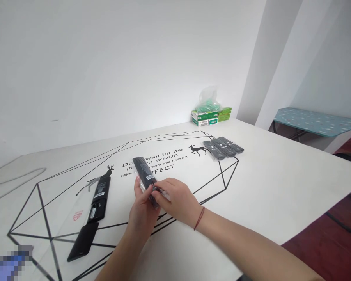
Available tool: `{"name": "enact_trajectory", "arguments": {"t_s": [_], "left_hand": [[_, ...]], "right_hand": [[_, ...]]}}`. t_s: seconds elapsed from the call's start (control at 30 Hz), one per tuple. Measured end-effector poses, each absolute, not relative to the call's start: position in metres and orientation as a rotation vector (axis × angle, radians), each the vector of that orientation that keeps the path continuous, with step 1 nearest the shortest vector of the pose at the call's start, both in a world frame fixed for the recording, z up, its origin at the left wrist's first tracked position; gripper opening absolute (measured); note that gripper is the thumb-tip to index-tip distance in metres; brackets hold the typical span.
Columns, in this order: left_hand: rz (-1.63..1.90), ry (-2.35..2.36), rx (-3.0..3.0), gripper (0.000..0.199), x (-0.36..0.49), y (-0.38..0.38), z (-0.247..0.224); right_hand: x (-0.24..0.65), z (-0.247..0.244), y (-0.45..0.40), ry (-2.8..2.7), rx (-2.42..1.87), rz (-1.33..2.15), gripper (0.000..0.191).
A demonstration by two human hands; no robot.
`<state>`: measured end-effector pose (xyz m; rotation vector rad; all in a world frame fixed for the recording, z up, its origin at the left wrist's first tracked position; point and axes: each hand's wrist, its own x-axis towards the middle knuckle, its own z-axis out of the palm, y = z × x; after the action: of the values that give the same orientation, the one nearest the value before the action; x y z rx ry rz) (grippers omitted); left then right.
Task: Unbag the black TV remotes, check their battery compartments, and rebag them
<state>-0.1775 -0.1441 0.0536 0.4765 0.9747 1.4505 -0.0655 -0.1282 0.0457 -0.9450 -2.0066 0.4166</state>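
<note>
A black remote control [144, 170], back side up and partly in a clear plastic bag, is held above the table by my left hand [142, 208]. The fingers of my left hand wrap round its lower half. My right hand [175, 199] is closed in a pinch at the lower end of the remote, on the crumpled plastic there. To the left lies a second remote control [101, 191], its battery compartment exposed. Its detached battery cover [83, 242] rests just below it.
Three remotes [223, 147] in clear bags lie side by side at the right. Green and white boxes [204, 117] with a plastic bag [208, 99] on top stand against the wall. A flat clear bag [73, 218] lies at the left. A blue-topped table [318, 121] stands beyond.
</note>
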Motion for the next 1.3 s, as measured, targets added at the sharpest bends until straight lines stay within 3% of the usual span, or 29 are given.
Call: {"name": "enact_trajectory", "arguments": {"t_s": [0.2, 0.57, 0.83, 1.13, 1.3], "left_hand": [[1.399, 0.905, 0.506, 0.065, -0.178, -0.146, 0.055], [1.347, 0.887, 0.575, 0.065, -0.175, -0.151, 0.049], [1.428, 0.911, 0.505, 0.072, -0.172, -0.151, 0.047], [1.409, 1.051, 0.743, 0.045, -0.176, -0.147, 0.035], [1.450, 1.208, 0.790, 0.088, -0.179, -0.143, 0.036]], "right_hand": [[-0.061, 0.042, -0.121, -1.893, -0.958, 0.517, 0.017], [-0.057, 0.042, -0.118, -1.993, -0.958, 0.320, 0.019], [-0.059, 0.043, -0.130, -2.058, -1.020, 0.548, 0.019], [-0.053, 0.041, -0.116, -1.865, -1.197, 1.010, 0.014], [-0.057, 0.039, -0.109, -1.485, -0.960, 1.473, 0.020]]}}
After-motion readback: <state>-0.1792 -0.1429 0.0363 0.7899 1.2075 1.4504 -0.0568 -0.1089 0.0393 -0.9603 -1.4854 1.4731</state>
